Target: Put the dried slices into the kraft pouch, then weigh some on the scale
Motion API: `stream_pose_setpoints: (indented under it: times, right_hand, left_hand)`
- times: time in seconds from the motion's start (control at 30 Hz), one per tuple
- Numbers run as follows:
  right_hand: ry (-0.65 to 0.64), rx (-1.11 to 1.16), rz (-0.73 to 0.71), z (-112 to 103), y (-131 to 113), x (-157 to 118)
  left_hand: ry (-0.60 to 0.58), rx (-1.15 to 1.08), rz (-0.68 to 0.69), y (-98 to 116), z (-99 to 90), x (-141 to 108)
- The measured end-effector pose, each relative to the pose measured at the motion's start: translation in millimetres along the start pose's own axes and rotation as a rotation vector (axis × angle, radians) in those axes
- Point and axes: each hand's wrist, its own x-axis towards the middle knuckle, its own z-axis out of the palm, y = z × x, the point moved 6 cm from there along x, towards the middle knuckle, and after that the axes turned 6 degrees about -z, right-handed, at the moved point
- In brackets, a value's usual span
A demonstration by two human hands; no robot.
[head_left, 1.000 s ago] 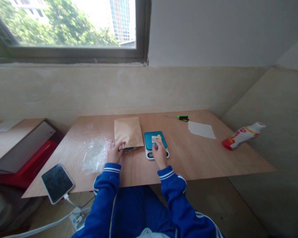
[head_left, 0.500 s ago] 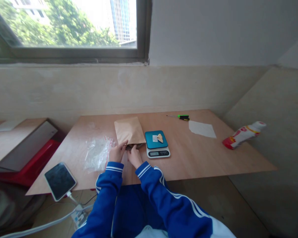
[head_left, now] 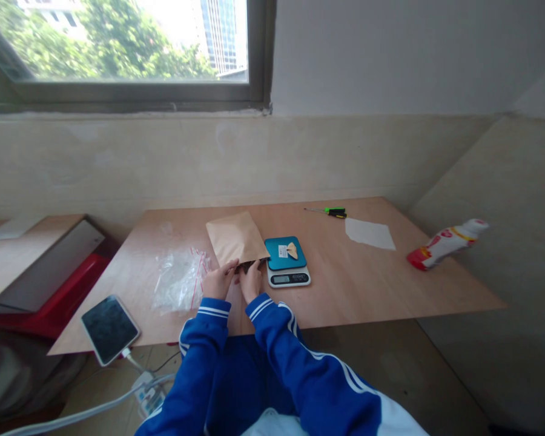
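A brown paper bag (head_left: 237,237) lies on the table with its mouth facing me. My left hand (head_left: 218,280) pinches the left side of that mouth. At the right side, my right hand (head_left: 251,282) has its fingers at the opening, some of them out of sight under the paper edge. The inside looks dark, and its contents cannot be made out. Touching the bag's right corner is a kitchen scale (head_left: 289,277) with a blue-green top. On it rest a small white label (head_left: 282,251) and a pale fan-shaped piece (head_left: 292,251).
A clear zip plastic bag (head_left: 179,281) lies left of my hands. Further left, a tablet (head_left: 110,330) with a plugged-in cable overhangs the table edge. Screwdrivers (head_left: 335,212), a white paper sheet (head_left: 370,234) and a red-and-white bottle (head_left: 447,244) are to the right.
The bag's mouth has shifted slightly right, its corner now meeting the scale. Both hands have moved a little rightward, and my right hand has turned more upright at the opening.
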Motion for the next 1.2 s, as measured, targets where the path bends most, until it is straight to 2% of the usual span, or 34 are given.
stream_pose_setpoints:
  times: [0.1, 0.23, 0.37, 0.57, 0.7, 0.87, 1.07, 1.2]
  right_hand:
    - [0.049, 0.083, 0.055, -7, 7, 1]
    - [0.044, 0.221, 0.07, -9, 10, 0]
    - [-0.035, 0.382, 0.044, -2, 6, -4]
    - [-0.167, 0.521, -0.045, 5, 2, -13]
    - [-0.193, 0.531, -0.094, 4, 7, -15]
    - [-0.229, 0.501, -0.128, 1, 9, -17]
    - [-0.241, 0.448, -0.173, -17, 12, -22]
    - [-0.257, 0.424, -0.135, -22, 17, -23]
  left_hand:
    - [0.011, 0.0, -0.001, 0, 0.3, -1]
    - [0.033, -0.01, 0.0, -1, -0.5, -1]
    - [0.053, -0.011, 0.005, -7, -1.3, -2]
    - [0.076, -0.054, 0.091, -15, -3.4, -7]
    - [0.119, -0.113, 0.167, -16, -3.8, -14]
    - [0.161, -0.194, 0.27, -6, 1.6, -25]
    - [0.202, -0.245, 0.265, -7, 2.3, -32]
    - [0.162, -0.263, 0.287, -7, 5.5, -34]
